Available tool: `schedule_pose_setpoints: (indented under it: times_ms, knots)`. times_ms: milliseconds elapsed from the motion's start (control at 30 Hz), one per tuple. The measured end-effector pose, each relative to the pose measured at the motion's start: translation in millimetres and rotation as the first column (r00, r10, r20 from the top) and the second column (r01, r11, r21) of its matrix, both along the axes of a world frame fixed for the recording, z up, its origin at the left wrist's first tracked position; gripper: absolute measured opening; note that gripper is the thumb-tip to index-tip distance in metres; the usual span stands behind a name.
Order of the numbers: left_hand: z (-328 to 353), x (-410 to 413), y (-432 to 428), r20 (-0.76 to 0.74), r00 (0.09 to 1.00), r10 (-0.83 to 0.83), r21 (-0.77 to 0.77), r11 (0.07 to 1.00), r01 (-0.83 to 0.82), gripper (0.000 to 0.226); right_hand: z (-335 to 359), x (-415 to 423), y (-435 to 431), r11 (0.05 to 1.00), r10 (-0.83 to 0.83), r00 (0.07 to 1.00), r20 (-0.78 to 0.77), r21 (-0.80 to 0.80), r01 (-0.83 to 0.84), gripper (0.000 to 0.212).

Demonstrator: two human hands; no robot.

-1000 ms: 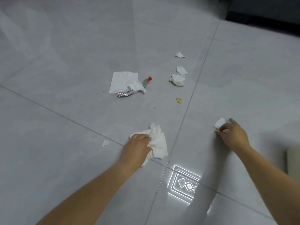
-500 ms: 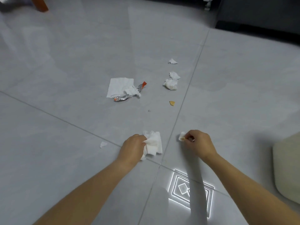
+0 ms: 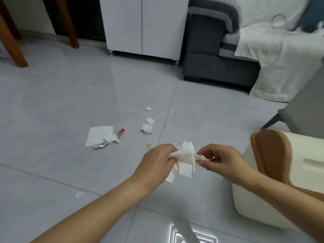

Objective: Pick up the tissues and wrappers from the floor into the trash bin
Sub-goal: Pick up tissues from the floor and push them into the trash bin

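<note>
Floor (image 3: 52, 106): grey tiles w/ litter.
Left hand (image 3: 156, 162): clenched on big tissue (image 3: 185, 160), held off floor.
Right hand (image 3: 222, 160): pinched small scrap (image 3: 199, 159), touching the tissue.
Trash bin (image 3: 280, 199): just right of hands.
Wrapper (image 3: 108, 142): w/ flat tissue (image 3: 98, 135), beyond left hand.
Tissue bits (image 3: 147, 128): beyond hands.

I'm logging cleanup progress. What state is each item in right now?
Large tissue: lifted, held in left hand.
Small scrap: pinched in right hand.
Flat tissue: on floor.
Foil wrapper: on floor, crumpled.
Crumpled tissue: on floor.
Trash bin: nearby, right.
</note>
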State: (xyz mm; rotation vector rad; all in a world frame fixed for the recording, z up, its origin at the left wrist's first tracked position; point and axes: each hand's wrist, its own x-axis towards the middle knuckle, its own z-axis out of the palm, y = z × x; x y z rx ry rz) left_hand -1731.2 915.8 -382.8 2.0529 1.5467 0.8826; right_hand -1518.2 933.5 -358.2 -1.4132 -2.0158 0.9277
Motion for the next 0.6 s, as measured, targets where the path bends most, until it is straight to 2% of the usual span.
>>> schedule_pose_setpoints:
  times_ms: [200, 333, 467, 600]
  knots:
    - [54, 77, 7, -0.014, 0.99, -0.142, 0.046, 0.989, 0.142, 0.01, 38, 78, -28, 0.987, -0.123, 0.965, -0.23, 0.077, 0.143, 0.009]
    - [66, 129, 11, -0.016, 0.98, -0.2, 0.059, 0.978, 0.2, 0.01, 34, 130, -47, 0.947, -0.259, 0.926, -0.276, 0.116, 0.299, 0.013]
    - [71, 191, 10, -0.036, 0.955, -0.293, 0.086, 0.952, 0.295, 0.011, 26, 185, -61, 0.884, -0.374, 0.9, -0.226, 0.208, 0.419, 0.027]
    - [70, 247, 6, -0.019, 0.931, -0.364, 0.106, 0.925, 0.364, 0.01, 23, 227, -67, 0.863, -0.434, 0.894, -0.107, 0.235, 0.447, 0.036]
